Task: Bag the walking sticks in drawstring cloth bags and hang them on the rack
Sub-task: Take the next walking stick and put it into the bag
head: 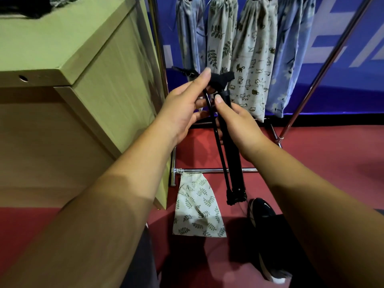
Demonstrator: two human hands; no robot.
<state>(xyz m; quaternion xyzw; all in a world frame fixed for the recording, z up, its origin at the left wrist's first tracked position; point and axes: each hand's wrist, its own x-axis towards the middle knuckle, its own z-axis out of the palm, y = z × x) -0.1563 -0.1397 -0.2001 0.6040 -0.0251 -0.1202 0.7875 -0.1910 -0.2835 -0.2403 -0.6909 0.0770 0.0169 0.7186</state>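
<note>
Head cam, looking down: both hands are on a folded black walking stick (234,163), which hangs more or less upright between them with its folded ends pointing at the floor (322,152).

The left hand (185,104) has its thumb up against the handle (221,79) and its fingers curled round the thin section just under it. The right hand (239,125) sits just below and beside it, thumb on top, wrapped round the thicker bundle of sections. So both are gripping, neither is spread.

Well below the hands, an empty-looking leaf-print bag (197,208) hangs by its string from the low rail of the rack (207,170), just to the left of the stick's lower end. Beyond the hands, four filled bags hang in a row: a blue bag (189,38), a leafy bag (221,34), a cat-print bag (253,59) and a blue floral bag (288,59).

A wooden surface (52,38) stands left of the left hand. A dark shoe (261,210) is on the floor under the right forearm, near the stick's lower end.
</note>
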